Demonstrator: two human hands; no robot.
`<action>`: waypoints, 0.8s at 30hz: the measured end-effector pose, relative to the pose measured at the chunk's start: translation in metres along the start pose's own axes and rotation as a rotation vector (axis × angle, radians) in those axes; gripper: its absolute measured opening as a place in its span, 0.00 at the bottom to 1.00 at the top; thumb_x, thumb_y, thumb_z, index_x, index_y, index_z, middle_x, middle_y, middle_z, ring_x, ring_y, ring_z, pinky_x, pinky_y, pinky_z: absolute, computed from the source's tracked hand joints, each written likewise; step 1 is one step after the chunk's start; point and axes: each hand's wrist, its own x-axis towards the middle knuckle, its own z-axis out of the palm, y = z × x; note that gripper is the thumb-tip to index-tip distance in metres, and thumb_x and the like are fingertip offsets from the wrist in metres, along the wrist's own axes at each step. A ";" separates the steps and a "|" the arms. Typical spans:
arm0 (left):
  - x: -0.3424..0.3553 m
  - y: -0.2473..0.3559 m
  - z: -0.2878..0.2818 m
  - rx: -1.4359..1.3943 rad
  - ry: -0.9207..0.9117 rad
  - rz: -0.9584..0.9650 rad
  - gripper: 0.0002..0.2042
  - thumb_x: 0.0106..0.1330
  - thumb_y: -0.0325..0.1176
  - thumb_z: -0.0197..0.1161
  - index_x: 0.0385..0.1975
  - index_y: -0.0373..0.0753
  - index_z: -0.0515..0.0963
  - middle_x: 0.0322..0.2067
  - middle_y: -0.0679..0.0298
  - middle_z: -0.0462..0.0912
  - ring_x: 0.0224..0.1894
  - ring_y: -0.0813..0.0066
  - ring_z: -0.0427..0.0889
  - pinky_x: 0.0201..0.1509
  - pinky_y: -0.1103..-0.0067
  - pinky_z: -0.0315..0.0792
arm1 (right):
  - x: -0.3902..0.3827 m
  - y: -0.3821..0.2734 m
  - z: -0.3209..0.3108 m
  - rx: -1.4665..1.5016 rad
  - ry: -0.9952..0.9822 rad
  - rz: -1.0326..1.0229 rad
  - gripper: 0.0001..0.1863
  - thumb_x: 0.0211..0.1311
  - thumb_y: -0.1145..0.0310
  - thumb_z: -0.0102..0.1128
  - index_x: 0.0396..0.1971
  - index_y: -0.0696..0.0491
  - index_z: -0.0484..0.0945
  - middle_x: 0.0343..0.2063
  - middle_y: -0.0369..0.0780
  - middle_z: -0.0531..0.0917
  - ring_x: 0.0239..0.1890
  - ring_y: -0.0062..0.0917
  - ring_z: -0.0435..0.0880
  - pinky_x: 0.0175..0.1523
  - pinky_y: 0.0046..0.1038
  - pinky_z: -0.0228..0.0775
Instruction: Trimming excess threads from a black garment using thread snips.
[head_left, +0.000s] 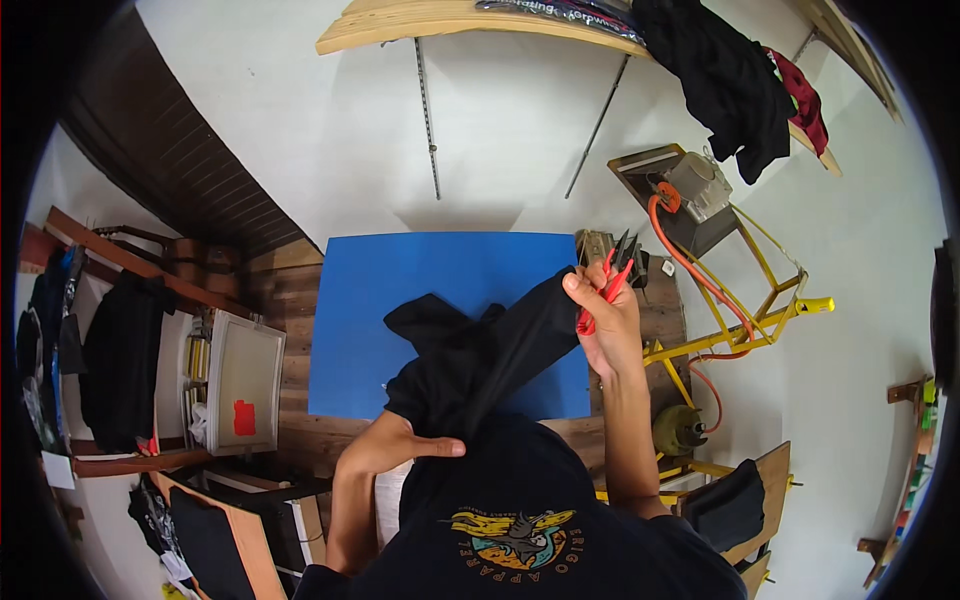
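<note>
A black cloth garment [480,370] stretches from near my body up across the blue tabletop [360,270], with a loose part lying on it. My left hand [405,445] grips the lower part of the garment, thumb outside, most fingers hidden behind the fabric. My right hand [605,320] holds the garment's upper corner under its thumb, along with red-handled thread snips [615,275], whose dark blades point upward.
Overhead, a wooden shelf [370,30] carries garments. At right are a yellow metal frame [760,330], a hose and a gas cylinder [680,425]. Left are a rack of dark garments [125,360] and screen frames [245,365]. Black cloth lies on boards [725,500] at lower right.
</note>
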 end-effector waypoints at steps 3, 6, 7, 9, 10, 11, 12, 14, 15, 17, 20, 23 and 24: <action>-0.005 0.001 0.000 -0.099 0.050 -0.021 0.40 0.47 0.22 0.75 0.63 0.30 0.61 0.59 0.57 0.69 0.63 0.69 0.65 0.66 0.76 0.59 | -0.003 0.003 -0.001 0.052 -0.001 -0.002 0.15 0.59 0.77 0.62 0.24 0.46 0.64 0.26 0.29 0.72 0.28 0.09 0.72 0.28 0.15 0.68; -0.013 0.001 -0.008 -0.358 0.205 -0.029 0.32 0.50 0.21 0.71 0.58 0.31 0.67 0.52 0.56 0.76 0.54 0.67 0.75 0.59 0.75 0.69 | -0.009 0.000 -0.001 0.147 -0.022 0.100 0.13 0.60 0.77 0.61 0.27 0.46 0.65 0.30 0.30 0.73 0.30 0.11 0.74 0.28 0.16 0.69; -0.015 0.000 -0.011 -0.469 0.292 -0.008 0.27 0.51 0.20 0.68 0.54 0.31 0.71 0.47 0.56 0.79 0.48 0.66 0.80 0.54 0.74 0.75 | -0.012 0.000 0.000 0.187 -0.034 0.151 0.13 0.60 0.78 0.60 0.28 0.47 0.65 0.31 0.31 0.73 0.30 0.12 0.74 0.29 0.17 0.70; -0.019 0.014 -0.009 -0.558 0.373 0.031 0.21 0.55 0.21 0.64 0.51 0.31 0.73 0.43 0.54 0.81 0.44 0.64 0.83 0.48 0.73 0.79 | -0.019 0.017 0.001 0.220 -0.105 0.150 0.12 0.59 0.78 0.60 0.31 0.48 0.65 0.34 0.31 0.73 0.30 0.14 0.75 0.30 0.20 0.71; -0.019 0.015 -0.012 -0.635 0.355 0.108 0.19 0.57 0.21 0.63 0.50 0.31 0.73 0.44 0.53 0.81 0.44 0.63 0.83 0.48 0.72 0.79 | -0.023 0.025 0.002 0.238 -0.191 0.174 0.13 0.57 0.79 0.62 0.32 0.48 0.66 0.32 0.31 0.73 0.29 0.14 0.75 0.32 0.21 0.71; -0.019 0.017 -0.014 -0.711 0.332 0.182 0.17 0.59 0.21 0.61 0.50 0.31 0.73 0.44 0.53 0.81 0.44 0.62 0.83 0.48 0.72 0.79 | -0.027 0.039 -0.002 0.088 -0.242 0.157 0.15 0.56 0.80 0.63 0.31 0.48 0.65 0.30 0.31 0.72 0.30 0.14 0.75 0.34 0.20 0.71; -0.017 0.018 -0.012 -0.815 0.340 0.242 0.12 0.63 0.22 0.57 0.46 0.29 0.74 0.41 0.52 0.82 0.41 0.63 0.84 0.46 0.72 0.80 | -0.031 0.048 0.004 -0.061 -0.293 0.143 0.16 0.55 0.80 0.64 0.31 0.48 0.64 0.28 0.30 0.72 0.30 0.13 0.75 0.35 0.20 0.70; -0.018 0.013 -0.022 -0.932 0.206 0.261 0.10 0.65 0.23 0.55 0.44 0.29 0.74 0.39 0.52 0.82 0.40 0.64 0.84 0.45 0.73 0.81 | -0.046 0.068 0.022 -0.225 -0.258 0.208 0.20 0.52 0.81 0.67 0.30 0.47 0.61 0.22 0.27 0.67 0.26 0.12 0.72 0.35 0.18 0.67; -0.018 0.012 -0.025 -1.040 0.059 0.278 0.09 0.66 0.23 0.53 0.42 0.28 0.75 0.38 0.52 0.83 0.39 0.65 0.85 0.44 0.73 0.81 | -0.053 0.082 0.030 -0.251 -0.239 0.185 0.21 0.52 0.81 0.68 0.30 0.47 0.61 0.21 0.26 0.65 0.23 0.11 0.69 0.34 0.18 0.65; -0.017 0.014 -0.024 -1.130 0.031 0.249 0.08 0.67 0.24 0.52 0.41 0.28 0.76 0.37 0.53 0.83 0.38 0.65 0.85 0.42 0.74 0.82 | -0.061 0.106 0.033 -0.233 -0.273 0.162 0.22 0.51 0.82 0.68 0.31 0.46 0.60 0.22 0.26 0.65 0.21 0.11 0.65 0.32 0.17 0.61; -0.015 0.014 -0.027 -1.216 0.027 0.197 0.09 0.69 0.26 0.51 0.40 0.29 0.76 0.36 0.54 0.84 0.36 0.66 0.86 0.39 0.75 0.83 | -0.061 0.118 0.032 -0.348 -0.322 0.161 0.21 0.52 0.81 0.67 0.28 0.46 0.61 0.24 0.26 0.63 0.25 0.10 0.64 0.33 0.15 0.58; -0.011 0.017 -0.033 -1.168 0.162 0.149 0.09 0.68 0.27 0.52 0.40 0.29 0.77 0.35 0.54 0.84 0.34 0.66 0.86 0.35 0.76 0.83 | -0.049 0.102 0.014 -0.133 -0.170 0.114 0.15 0.55 0.80 0.63 0.29 0.46 0.65 0.26 0.27 0.66 0.28 0.11 0.68 0.35 0.17 0.63; -0.009 0.017 -0.034 -1.123 0.270 0.117 0.08 0.68 0.27 0.53 0.40 0.29 0.77 0.34 0.55 0.84 0.32 0.66 0.86 0.33 0.77 0.83 | -0.044 0.083 0.009 -0.001 -0.106 0.152 0.14 0.57 0.79 0.62 0.29 0.46 0.66 0.26 0.28 0.69 0.29 0.13 0.71 0.36 0.18 0.67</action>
